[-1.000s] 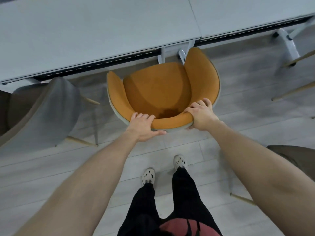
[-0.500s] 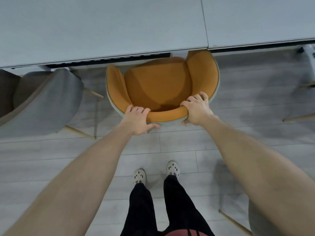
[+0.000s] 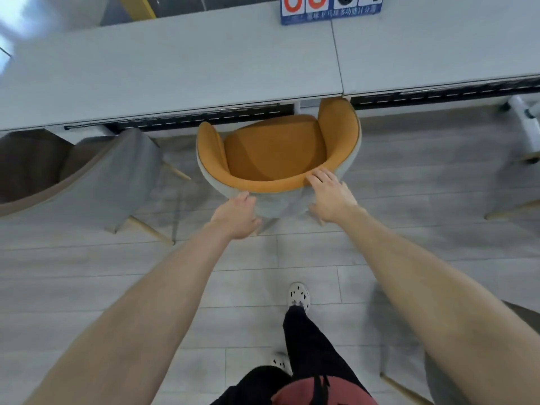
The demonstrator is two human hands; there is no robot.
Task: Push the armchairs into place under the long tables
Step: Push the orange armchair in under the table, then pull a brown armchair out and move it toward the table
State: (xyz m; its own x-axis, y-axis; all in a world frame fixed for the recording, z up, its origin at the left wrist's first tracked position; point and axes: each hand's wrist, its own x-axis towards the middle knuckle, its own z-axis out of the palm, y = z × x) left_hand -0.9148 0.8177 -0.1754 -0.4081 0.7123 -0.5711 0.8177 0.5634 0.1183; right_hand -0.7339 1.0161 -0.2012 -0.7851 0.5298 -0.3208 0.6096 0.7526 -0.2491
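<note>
An orange armchair (image 3: 274,150) with a grey outer shell stands at the edge of the long grey table (image 3: 175,68), its right armrest tip just under the tabletop where two tabletops meet. My left hand (image 3: 235,214) hovers behind the backrest with its fingers apart, fingertips close to the grey shell. My right hand (image 3: 330,197) lies flat against the backrest's right end, fingertips on the orange rim, thumb spread below, not clamped round it.
A grey armchair (image 3: 96,182) stands to the left, partly under the table. Another grey chair (image 3: 514,182) is at the right edge, near a white table leg (image 3: 526,121). A further chair (image 3: 444,375) is behind me on the right. A flip scoreboard (image 3: 330,7) sits on the table.
The orange armchair slid forward towards the table. Both hands let go of the backrest rim they were gripping; the left has drawn back, the right now only rests on it.
</note>
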